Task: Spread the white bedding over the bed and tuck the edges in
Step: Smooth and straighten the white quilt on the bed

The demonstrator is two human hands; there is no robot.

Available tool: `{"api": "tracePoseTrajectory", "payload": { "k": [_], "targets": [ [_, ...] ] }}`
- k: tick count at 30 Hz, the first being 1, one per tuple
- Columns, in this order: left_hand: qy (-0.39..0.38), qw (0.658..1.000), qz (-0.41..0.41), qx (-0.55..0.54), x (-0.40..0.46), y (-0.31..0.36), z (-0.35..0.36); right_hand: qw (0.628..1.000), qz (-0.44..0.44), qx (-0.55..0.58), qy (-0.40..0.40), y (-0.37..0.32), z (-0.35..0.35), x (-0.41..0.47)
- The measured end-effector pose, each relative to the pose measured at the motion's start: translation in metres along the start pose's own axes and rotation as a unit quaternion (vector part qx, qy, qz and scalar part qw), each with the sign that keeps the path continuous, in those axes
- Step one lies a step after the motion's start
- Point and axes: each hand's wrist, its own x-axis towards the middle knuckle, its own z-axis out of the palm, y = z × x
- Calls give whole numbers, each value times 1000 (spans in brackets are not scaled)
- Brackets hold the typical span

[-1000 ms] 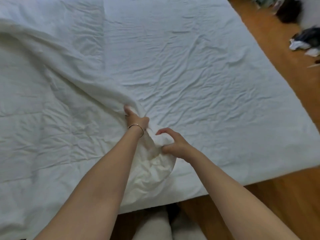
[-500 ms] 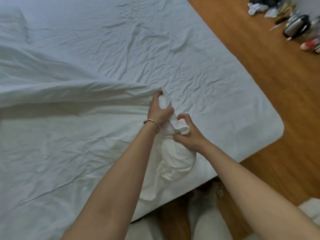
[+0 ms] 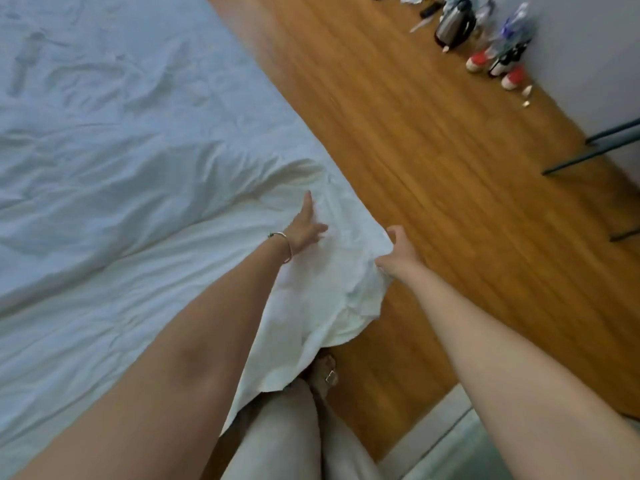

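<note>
White bedding [image 3: 322, 271] corner bunched in right hand [image 3: 398, 256] grip, left hand [image 3: 304, 226] flat, released, beside it.

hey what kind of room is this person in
Most likely a bedroom: a bed under white bedding, a wood floor, and a kettle and shoes along the wall.
</note>
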Motion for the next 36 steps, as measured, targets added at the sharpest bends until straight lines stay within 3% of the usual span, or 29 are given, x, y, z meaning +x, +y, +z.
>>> {"api": "tracePoseTrajectory", "payload": {
  "k": [1, 3, 4, 5, 7, 9, 10, 13, 15, 18, 21, 24, 26, 28, 30, 34, 36],
  "targets": [
    [54, 996, 9, 72, 5, -4, 4, 1000, 15, 10, -10, 8, -3, 10],
    [215, 952, -5, 218, 16, -11, 3, 998, 1, 54, -24, 11, -4, 28],
    [266, 937, -40, 224, 23, -17, 2, 997, -23, 74, -27, 4, -5, 34],
    [269, 933, -87, 224, 30, -21, 2, 996, -51, 70, -37, -5, -5, 40],
    [196, 933, -149, 261, 48, -21, 6, 984, -149, -58, -75, -24, -6, 54],
    [145, 916, -112, 358, 62, -18, 12, 924, -234, -277, -120, -34, -2, 57],
    [116, 903, -72, 408, 71, -12, 13, 900, -228, -342, -146, -36, -3, 62],
    [25, 867, 20, 497, 85, 7, 24, 916, -171, -308, -191, -34, -5, 73],
    [20, 885, 8, 466, 88, 14, 31, 926, -180, -258, -208, -34, -11, 75],
    [84, 918, -12, 387, 86, 16, 37, 923, -166, -239, -250, -36, -25, 91],
    [164, 931, -49, 323, 88, 27, 42, 907, -164, -234, -310, -50, -39, 125],
    [275, 933, -129, 193, 102, 52, 48, 903, -127, -197, -361, -70, -56, 157],
    [336, 919, -198, 62, 117, 73, 51, 897, -131, -190, -377, -89, -73, 178],
    [342, 895, -257, -124, 133, 102, 54, 895, -164, -178, -374, -112, -95, 194],
    [339, 851, -277, -290, 142, 123, 55, 898, -196, -155, -363, -136, -119, 203],
    [441, 797, -295, -287, 138, 138, 42, 888, -244, -132, -367, -190, -142, 222],
    [512, 742, -324, -288, 133, 131, 26, 866, -271, -149, -392, -222, -135, 227]
  ]
}}
